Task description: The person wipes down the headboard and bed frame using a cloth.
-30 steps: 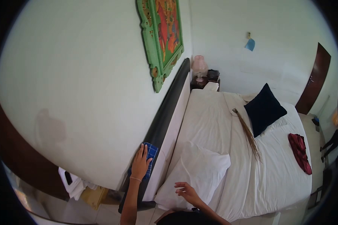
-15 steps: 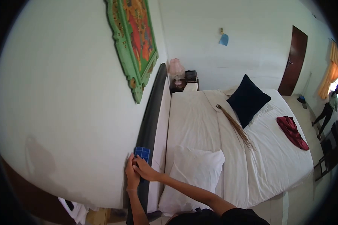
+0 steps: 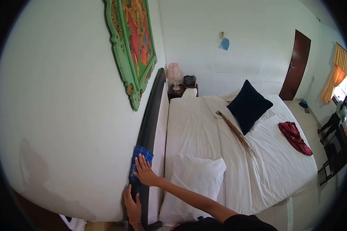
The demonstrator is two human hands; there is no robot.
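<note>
A blue checked cloth [image 3: 135, 168] lies over the black top edge of the headboard [image 3: 148, 119]. My right hand [image 3: 146, 173] is flat on the cloth, fingers stretched out and pressing it against the headboard. Lower down, my left hand [image 3: 132, 206] rests on the same black edge beside the wall, its thumb and fingers apart and nothing in it. Part of the cloth is hidden beneath my right hand.
Right of the headboard is the bed [image 3: 189, 127], holding a white pillow [image 3: 198, 171], a dark blue cushion [image 3: 248, 107], a stick broom [image 3: 235, 131] and a maroon cloth [image 3: 295, 136]. A green-framed picture [image 3: 123, 73] hangs overhead. Another person [image 3: 331, 123] stands at far right.
My hands were together at the cloth and are now apart. The left has slid down the headboard edge; the right has spread flat on the cloth, which is more opened out.
</note>
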